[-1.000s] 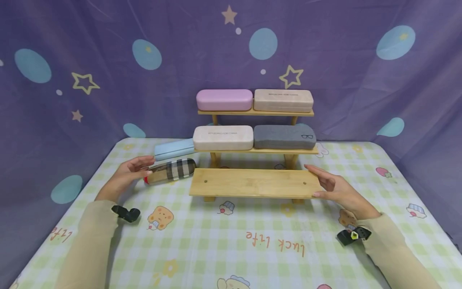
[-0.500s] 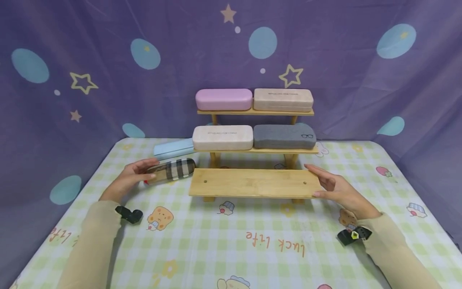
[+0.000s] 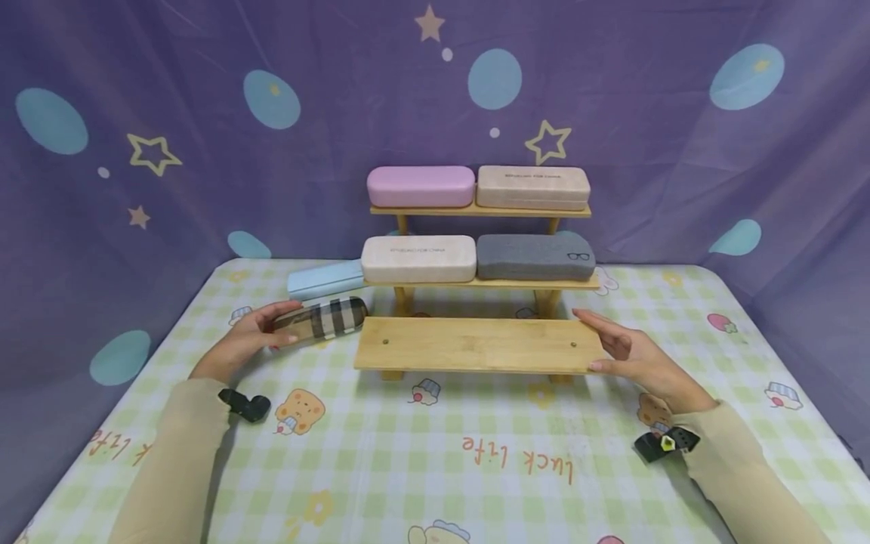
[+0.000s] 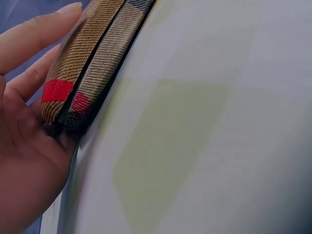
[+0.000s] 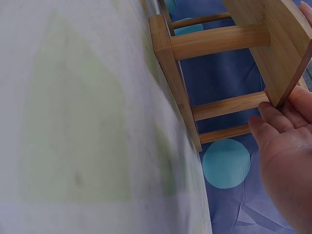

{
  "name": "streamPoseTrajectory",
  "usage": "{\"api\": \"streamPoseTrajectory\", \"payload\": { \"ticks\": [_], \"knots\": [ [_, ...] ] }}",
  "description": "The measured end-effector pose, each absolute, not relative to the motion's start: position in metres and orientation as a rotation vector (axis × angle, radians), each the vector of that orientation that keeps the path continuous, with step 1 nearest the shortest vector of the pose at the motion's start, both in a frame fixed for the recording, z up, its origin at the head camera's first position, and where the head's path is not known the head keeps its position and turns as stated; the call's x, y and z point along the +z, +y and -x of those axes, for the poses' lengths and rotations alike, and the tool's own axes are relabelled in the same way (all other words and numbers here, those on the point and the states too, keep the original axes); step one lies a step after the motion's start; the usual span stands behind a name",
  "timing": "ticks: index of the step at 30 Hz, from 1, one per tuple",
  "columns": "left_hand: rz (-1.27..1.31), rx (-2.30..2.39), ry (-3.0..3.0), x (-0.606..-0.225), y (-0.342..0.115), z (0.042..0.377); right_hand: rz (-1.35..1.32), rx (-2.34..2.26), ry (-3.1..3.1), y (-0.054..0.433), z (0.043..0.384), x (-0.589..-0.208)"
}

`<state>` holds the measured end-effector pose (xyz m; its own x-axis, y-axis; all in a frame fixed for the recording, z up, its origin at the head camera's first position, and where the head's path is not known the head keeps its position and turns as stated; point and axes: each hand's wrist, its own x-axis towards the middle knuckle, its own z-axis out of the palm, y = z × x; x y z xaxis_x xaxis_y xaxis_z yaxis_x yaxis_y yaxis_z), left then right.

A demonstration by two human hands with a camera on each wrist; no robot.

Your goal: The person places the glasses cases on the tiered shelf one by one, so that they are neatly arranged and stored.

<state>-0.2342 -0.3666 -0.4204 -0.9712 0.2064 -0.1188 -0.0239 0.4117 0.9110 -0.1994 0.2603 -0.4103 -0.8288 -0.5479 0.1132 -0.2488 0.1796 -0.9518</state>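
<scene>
A plaid glasses case (image 3: 329,319), brown with black-and-white bands, lies on the table left of the wooden display stand (image 3: 476,345). My left hand (image 3: 248,336) grips its left end, thumb on the near side and fingers on the far side. Red stripes show by the palm on the plaid case (image 4: 95,63) in the left wrist view. With my right hand (image 3: 632,355) I hold the right end of the stand's bottom shelf. The right wrist view shows my fingers (image 5: 273,117) against that board's edge.
Pink (image 3: 421,187) and beige (image 3: 533,188) glasses cases sit on the top shelf. White (image 3: 419,258) and grey (image 3: 535,258) ones fill the middle shelf. A light blue case (image 3: 326,279) lies behind the plaid one. A purple curtain (image 3: 435,113) hangs behind the table (image 3: 381,468).
My left hand has slid right and further over the plaid case's left end, covering more of it. The right hand stays on the shelf's end.
</scene>
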Motion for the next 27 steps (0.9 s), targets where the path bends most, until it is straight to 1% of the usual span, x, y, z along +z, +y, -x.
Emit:
{"api": "streamPoseTrajectory", "payload": {
  "ticks": [5,11,16,27],
  "knots": [
    [-0.181,1.488,2.495,-0.4214,-0.3663,0.2335,0.754,-1.699,2.198,0.2610,0.1984,-0.4108],
    [-0.258,1.503,2.502,-0.4229,-0.3665,0.2354,0.762,-1.709,2.202,0.2601,0.1991,-0.4107],
    [-0.216,1.471,2.491,-0.4210,-0.3668,0.2359,0.746,-1.703,2.206,0.2598,0.1998,-0.4103],
    [-0.220,1.410,2.498,-0.4208,-0.3658,0.2392,0.714,-1.686,2.211,0.2623,0.2008,-0.4104]
  ]
}}
